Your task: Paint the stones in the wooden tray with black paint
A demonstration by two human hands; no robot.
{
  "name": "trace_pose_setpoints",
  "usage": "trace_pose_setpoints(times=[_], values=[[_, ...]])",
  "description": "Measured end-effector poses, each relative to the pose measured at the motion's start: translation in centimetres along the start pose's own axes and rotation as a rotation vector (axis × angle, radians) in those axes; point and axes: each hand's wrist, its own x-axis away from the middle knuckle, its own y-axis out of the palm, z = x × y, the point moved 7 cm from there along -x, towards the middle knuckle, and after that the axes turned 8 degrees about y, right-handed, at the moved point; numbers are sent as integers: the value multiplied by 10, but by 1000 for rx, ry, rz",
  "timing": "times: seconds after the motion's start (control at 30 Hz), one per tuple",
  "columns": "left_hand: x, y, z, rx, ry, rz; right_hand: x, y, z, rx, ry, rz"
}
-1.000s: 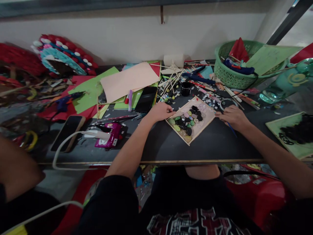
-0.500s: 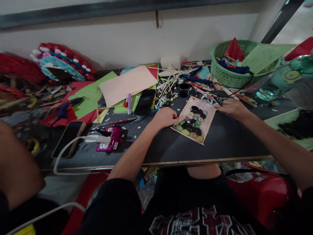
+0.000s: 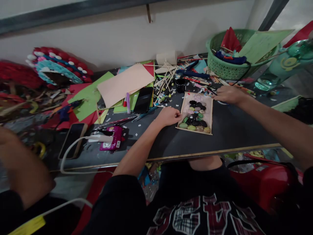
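Note:
A small pebble picture (image 3: 195, 114) with a thin wooden stick border lies flat on the dark table. Black, green, yellow and pinkish pebbles are grouped on its pale backing, with bare backing towards the top. My left hand (image 3: 168, 116) is closed at its left edge, fingers curled and thumb side against the border. At the upper right corner, my right hand (image 3: 228, 94) pinches the border; its fingertips are partly hidden. Just beyond the picture stands a small black pot (image 3: 181, 85).
Behind are thin sticks (image 3: 166, 78), coloured paper (image 3: 127, 81), a black phone (image 3: 143, 99) and a green basket (image 3: 230, 68). A plastic bottle (image 3: 269, 76) stands right. On the left lie another phone (image 3: 73, 140) and a purple device with a cable (image 3: 111, 138). Another person's arm (image 3: 24, 166) shows at far left.
The pebble picture has turned counterclockwise and now sits straighter to the table edge. Both hands stayed at its border while it turned. The camera view has shifted slightly.

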Motion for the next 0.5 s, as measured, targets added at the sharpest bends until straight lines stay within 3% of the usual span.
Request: trace_pose_setpoints(times=[0.17, 0.37, 0.5], values=[[1, 1, 10, 4, 80, -34, 12, 10, -1, -4, 88, 169], [8, -4, 9, 199, 208, -51, 6, 10, -13, 41, -16, 216], [9, -17, -22, 225, 31, 96, -1, 5, -19, 87, -22, 207]])
